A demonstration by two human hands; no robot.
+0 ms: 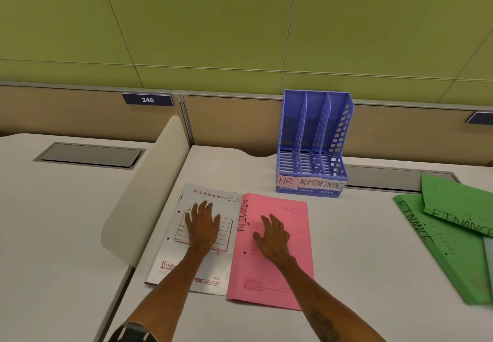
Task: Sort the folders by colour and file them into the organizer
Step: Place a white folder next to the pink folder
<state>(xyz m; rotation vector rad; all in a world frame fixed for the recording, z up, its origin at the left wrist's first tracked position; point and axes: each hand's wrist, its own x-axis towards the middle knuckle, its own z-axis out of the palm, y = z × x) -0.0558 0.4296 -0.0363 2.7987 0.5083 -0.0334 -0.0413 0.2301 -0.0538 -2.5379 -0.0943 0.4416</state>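
Two folders are laid flat, side by side, on the pale tabletop (360, 235) in front of the person. The white folder (170, 256) is on the left; red print and a framed form are seen on its cover. The pink folder (280, 269) is just beside it on the right, and their long edges seem to touch. The word ADMIN is written by hand along the left edge of the pink one.

The left hand (204, 225) is placed flat on the white folder, with the fingers straight and spread, and nothing is gripped by it. The right hand (272, 236) is placed in the same way on the pink folder, fingers apart, palm down. A dark band is worn on the left wrist at the bottom edge of the view.

The blue organizer (314, 144) is stood upright behind the pink folder, near the partition (234, 120). Three compartments are seen in it, and paper labels HR, ADMIN and FINANCE are stuck on its front. No folder is seen inside it.

At the right side, well apart from the hands, two green folders (440, 243) marked FINANCE are piled, the upper one lying askew on the lower. A low curved divider (149, 189) is stood to the left of the white folder, and a plate with the number 246 (147, 99) is fixed on the partition.
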